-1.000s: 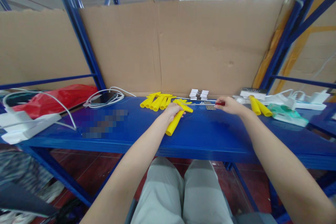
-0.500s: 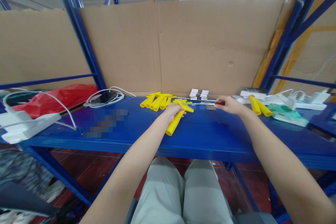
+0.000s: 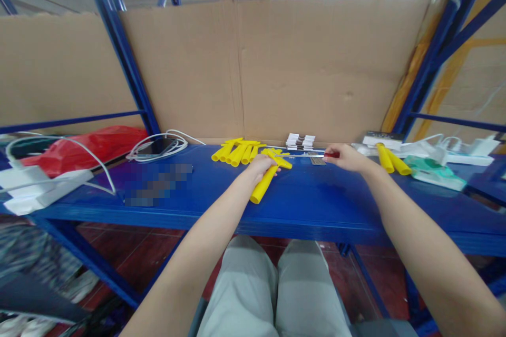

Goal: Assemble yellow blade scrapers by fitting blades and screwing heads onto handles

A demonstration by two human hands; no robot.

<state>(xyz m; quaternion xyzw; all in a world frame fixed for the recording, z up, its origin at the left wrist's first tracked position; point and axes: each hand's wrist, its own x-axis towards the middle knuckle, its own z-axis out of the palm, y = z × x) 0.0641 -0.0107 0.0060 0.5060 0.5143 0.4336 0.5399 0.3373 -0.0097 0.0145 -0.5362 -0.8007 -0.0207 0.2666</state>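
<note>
My left hand (image 3: 261,166) is closed around a yellow T-shaped piece (image 3: 261,189), whose tube points toward me over the blue table (image 3: 221,210). In my right hand (image 3: 343,157) is the dark red handle of a thin metal tool (image 3: 304,156), pinched between the fingers. The tool's shaft runs left toward the head of the yellow piece; where its tip ends is too small to make out. Several similar yellow pieces (image 3: 237,155) lie in a row just left of my left hand. Behind the shaft sit small white stacked parts (image 3: 299,142).
Two yellow tubes (image 3: 391,160) lie at the right beside a green and white packet (image 3: 435,172) and a white power strip (image 3: 468,159). At the left are coiled white cables (image 3: 158,152), a red bag (image 3: 95,147) and a white adapter (image 3: 43,192). Cardboard (image 3: 292,63) stands behind.
</note>
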